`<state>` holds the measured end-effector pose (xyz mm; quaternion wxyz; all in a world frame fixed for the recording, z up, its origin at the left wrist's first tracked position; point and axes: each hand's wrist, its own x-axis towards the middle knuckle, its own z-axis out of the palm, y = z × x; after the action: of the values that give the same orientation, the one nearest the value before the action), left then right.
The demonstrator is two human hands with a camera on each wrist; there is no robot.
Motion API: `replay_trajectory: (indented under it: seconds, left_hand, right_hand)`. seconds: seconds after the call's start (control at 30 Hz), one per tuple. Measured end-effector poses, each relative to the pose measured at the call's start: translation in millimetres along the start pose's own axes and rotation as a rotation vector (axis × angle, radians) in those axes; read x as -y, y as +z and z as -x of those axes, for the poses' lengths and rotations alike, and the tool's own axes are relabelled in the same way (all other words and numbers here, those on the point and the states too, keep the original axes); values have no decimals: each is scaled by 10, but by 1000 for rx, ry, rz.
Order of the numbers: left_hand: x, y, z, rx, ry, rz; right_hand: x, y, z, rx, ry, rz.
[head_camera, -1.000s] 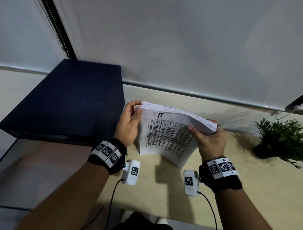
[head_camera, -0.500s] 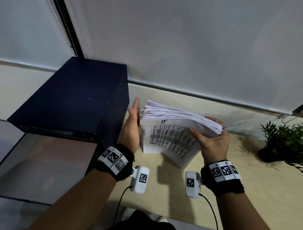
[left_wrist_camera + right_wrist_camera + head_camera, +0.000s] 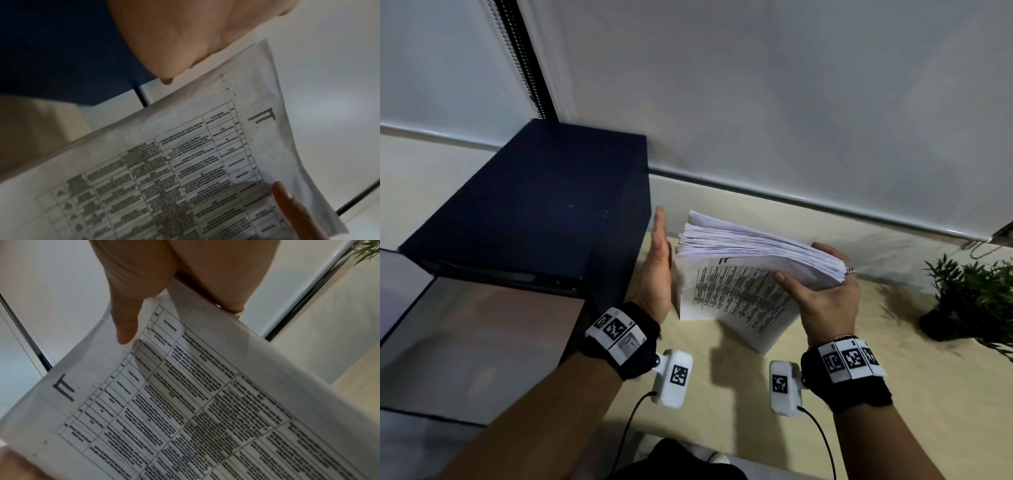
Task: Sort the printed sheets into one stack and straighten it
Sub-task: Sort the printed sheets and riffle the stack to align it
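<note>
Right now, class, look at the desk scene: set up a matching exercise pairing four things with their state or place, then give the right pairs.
Things:
1. left hand
2. right hand
3. stack of printed sheets
4. potted plant

States or places:
A. stands on the table at the far right
B. flat, fingers straight, beside the stack's left edge
C. held on edge over the table, top edges fanned unevenly
D. holds the stack's right end, thumb on the printed face

Pairs: 1-B, 2-D, 3-C, 4-A
</note>
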<state>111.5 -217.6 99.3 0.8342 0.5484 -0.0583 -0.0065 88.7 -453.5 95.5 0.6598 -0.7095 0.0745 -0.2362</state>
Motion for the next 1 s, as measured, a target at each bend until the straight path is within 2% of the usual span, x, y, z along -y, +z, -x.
replay_trajectory:
  seconds: [0.1, 0.37, 0.63, 0.73, 0.83, 1.0]
  left_hand:
    - [-7, 16, -41, 30, 32, -84]
    - [-24, 44, -127, 31, -39, 102]
    - [147, 62, -134, -121, -286, 28]
    - [119, 99, -69, -140, -290, -63]
    - [54, 224, -30, -96, -251, -71]
    - [-54, 357, 0, -178, -227, -61]
  right_hand:
    - [25, 9, 11, 8, -7, -13]
    - [10, 6, 45, 28, 11, -10]
    - [-94, -25, 18, 44, 29, 35]
    - [-132, -23, 15, 58, 36, 55]
    - [-163, -8, 37, 39, 57, 75]
    - [-76, 55, 16, -5, 66, 14]
